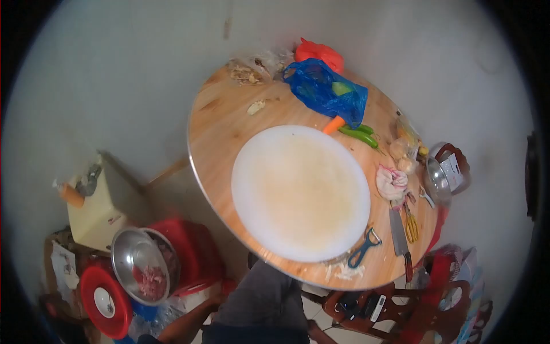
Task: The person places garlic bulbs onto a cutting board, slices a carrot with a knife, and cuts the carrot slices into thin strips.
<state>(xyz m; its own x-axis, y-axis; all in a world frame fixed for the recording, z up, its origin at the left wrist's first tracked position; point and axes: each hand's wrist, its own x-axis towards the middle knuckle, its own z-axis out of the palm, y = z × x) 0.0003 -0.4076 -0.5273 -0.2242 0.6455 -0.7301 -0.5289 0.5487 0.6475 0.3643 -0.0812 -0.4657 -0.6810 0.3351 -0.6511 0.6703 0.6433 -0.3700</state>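
Observation:
My left hand (213, 303) is low beside my grey-clad leg, right of a steel bowl (129, 252) of raw meat pieces; its fingers are not clear. Right of my lap, a little of my right hand or forearm (317, 333) shows, fingers hidden. Ahead, a round white cutting board (301, 192) lies flat on the round wooden table (215, 123). Beyond it are a blue plastic bag (326, 94), a carrot (334, 125) and green peppers (360, 136). A peeler (360, 254) and a knife (397, 232) lie at its right.
A crumpled cloth (392, 182), yellow-handled scissors (411, 228) and a steel bowl (438, 180) sit along the table's right side. A red bag (319, 54) is at the back. Low left stand a red basin (89, 286) and a red container (192, 252). Wooden chairs (452, 309) are lower right.

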